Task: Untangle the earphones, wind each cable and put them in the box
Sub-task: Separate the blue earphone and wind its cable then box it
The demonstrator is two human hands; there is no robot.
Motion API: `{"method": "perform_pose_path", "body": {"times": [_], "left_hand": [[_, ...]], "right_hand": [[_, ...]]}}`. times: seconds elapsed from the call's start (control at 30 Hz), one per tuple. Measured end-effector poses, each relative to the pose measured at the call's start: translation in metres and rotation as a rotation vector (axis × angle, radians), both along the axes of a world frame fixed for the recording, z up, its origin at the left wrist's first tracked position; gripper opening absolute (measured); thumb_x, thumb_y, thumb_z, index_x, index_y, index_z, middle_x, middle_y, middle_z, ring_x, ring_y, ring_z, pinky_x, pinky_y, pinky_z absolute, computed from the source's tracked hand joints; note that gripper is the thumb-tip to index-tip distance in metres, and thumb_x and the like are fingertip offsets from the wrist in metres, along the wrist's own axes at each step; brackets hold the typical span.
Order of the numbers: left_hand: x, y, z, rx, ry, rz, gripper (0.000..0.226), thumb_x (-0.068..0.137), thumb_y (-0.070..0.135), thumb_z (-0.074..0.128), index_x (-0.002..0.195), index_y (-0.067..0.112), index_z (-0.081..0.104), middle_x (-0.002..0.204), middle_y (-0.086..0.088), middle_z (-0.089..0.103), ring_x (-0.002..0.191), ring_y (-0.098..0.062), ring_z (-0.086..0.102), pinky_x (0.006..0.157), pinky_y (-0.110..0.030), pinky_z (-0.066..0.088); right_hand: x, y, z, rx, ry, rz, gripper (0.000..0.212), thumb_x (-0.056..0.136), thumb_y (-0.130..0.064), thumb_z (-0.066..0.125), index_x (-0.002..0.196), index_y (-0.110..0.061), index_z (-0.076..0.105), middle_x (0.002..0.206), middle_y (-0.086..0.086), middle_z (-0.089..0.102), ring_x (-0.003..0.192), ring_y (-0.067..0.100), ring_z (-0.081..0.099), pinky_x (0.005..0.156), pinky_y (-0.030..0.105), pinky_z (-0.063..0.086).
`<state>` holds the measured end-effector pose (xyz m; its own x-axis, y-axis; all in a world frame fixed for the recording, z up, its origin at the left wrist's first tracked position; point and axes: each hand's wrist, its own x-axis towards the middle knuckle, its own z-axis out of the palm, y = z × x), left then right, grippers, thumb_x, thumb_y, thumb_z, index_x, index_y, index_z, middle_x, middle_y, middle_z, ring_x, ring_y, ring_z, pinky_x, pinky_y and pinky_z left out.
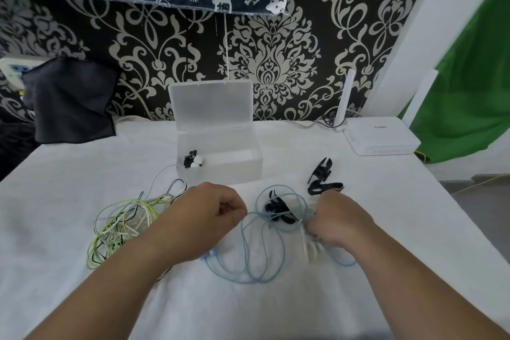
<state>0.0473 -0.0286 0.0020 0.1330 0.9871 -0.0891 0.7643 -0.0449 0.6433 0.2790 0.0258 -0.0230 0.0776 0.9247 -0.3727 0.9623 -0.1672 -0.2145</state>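
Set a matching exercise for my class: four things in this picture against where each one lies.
Things
1 blue cable
2 green tangle
3 box
4 router

Places
a far right
b between left hand and right hand
c left of both hands
d centre back, lid open

Pairs: 1-b, 2-c, 3-d, 4-a

Left hand [212,212], right hand [340,219], both curled.
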Motion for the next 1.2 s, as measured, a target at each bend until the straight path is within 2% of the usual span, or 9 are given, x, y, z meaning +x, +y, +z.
{"method": "perform_pose_path", "body": {"times": [0.1,0.2,0.3,0.4,0.63,0.77,0.9,1.0,1.2], "left_hand": [[-0.001,0.0,0.001,0.046,-0.055,0.051,0.011,0.091,0.027,0.066,0.085,0.031,0.074,0.078,0.027,0.068,0.072,0.004,0.063,0.065,-0.009,0.046],[-0.002,0.0,0.004,0.107,-0.18,0.153,0.012,0.091,0.023,0.066,0.086,0.032,0.071,0.073,0.009,0.069,0.055,-0.004,0.056,0.057,-0.014,0.045],[-0.003,0.002,0.008,0.179,-0.292,0.268,0.012,0.091,0.021,0.065,0.092,0.032,0.069,0.076,0.003,0.069,0.057,-0.007,0.058,0.054,-0.012,0.042],[-0.001,0.002,0.012,0.161,-0.471,0.339,0.013,0.095,0.02,0.061,0.097,0.03,0.068,0.082,0.003,0.069,0.066,-0.008,0.065,0.064,-0.018,0.05],[0.001,-0.001,0.016,-0.012,-0.613,0.287,0.025,0.102,0.031,0.047,0.107,0.029,0.072,0.096,0.001,0.073,0.089,-0.019,0.069,0.084,-0.032,0.058],[0.0,-0.01,0.022,-0.317,-0.789,0.184,0.031,0.103,0.031,0.047,0.103,0.02,0.075,0.091,-0.009,0.071,0.074,-0.018,0.062,0.065,-0.028,0.055],[-0.004,-0.009,0.024,-0.442,-1.054,0.239,0.026,0.094,0.019,0.055,0.107,0.005,0.073,0.092,-0.014,0.071,0.072,-0.019,0.065,0.062,-0.028,0.056],[-0.008,-0.007,0.022,-0.407,-1.143,0.319,0.022,0.087,0.011,0.062,0.1,-0.004,0.071,0.09,-0.019,0.069,0.072,-0.02,0.067,0.068,-0.029,0.06],[-0.012,-0.004,0.016,-0.068,-0.937,0.523,0.015,0.093,-0.001,0.062,0.095,0.006,0.075,0.086,-0.014,0.074,0.079,-0.023,0.072,0.081,-0.028,0.061]], "right_hand": [[-0.006,-0.001,0.005,0.052,-0.087,0.05,0.014,0.088,-0.014,0.057,0.075,-0.015,0.051,0.071,-0.001,0.052,0.063,0.018,0.05,0.05,0.024,0.032],[-0.006,0.0,0.025,0.29,-0.081,0.101,0.007,0.088,-0.018,0.06,0.086,-0.018,0.066,0.074,-0.003,0.058,0.068,0.02,0.056,0.049,0.025,0.032],[-0.007,-0.004,0.044,0.629,0.186,0.206,0.013,0.087,-0.017,0.067,0.085,-0.027,0.074,0.071,-0.008,0.065,0.065,0.017,0.059,0.054,0.028,0.044],[-0.018,-0.012,0.051,0.76,0.424,0.395,0.016,0.084,-0.014,0.068,0.087,-0.026,0.078,0.071,-0.009,0.071,0.061,0.013,0.062,0.057,0.032,0.053],[-0.048,-0.026,0.055,0.738,0.551,0.643,0.025,0.082,-0.027,0.055,0.085,-0.028,0.08,0.063,-0.008,0.063,0.06,0.01,0.057,0.052,0.031,0.045],[-0.056,-0.029,0.058,0.69,0.601,0.671,0.03,0.081,-0.035,0.05,0.088,-0.031,0.079,0.065,-0.009,0.064,0.062,0.01,0.059,0.055,0.033,0.049],[-0.06,-0.03,0.061,0.668,0.63,0.671,0.028,0.08,-0.033,0.053,0.086,-0.029,0.079,0.066,-0.009,0.065,0.063,0.009,0.061,0.055,0.033,0.049],[-0.062,-0.029,0.062,0.652,0.65,0.628,0.02,0.078,-0.025,0.062,0.088,-0.03,0.079,0.071,-0.012,0.07,0.066,0.007,0.064,0.058,0.03,0.052],[-0.061,-0.031,0.069,0.458,0.674,0.593,0.011,0.078,-0.015,0.075,0.078,-0.027,0.074,0.057,-0.016,0.057,0.052,0.009,0.049,0.049,0.013,0.034]]}}
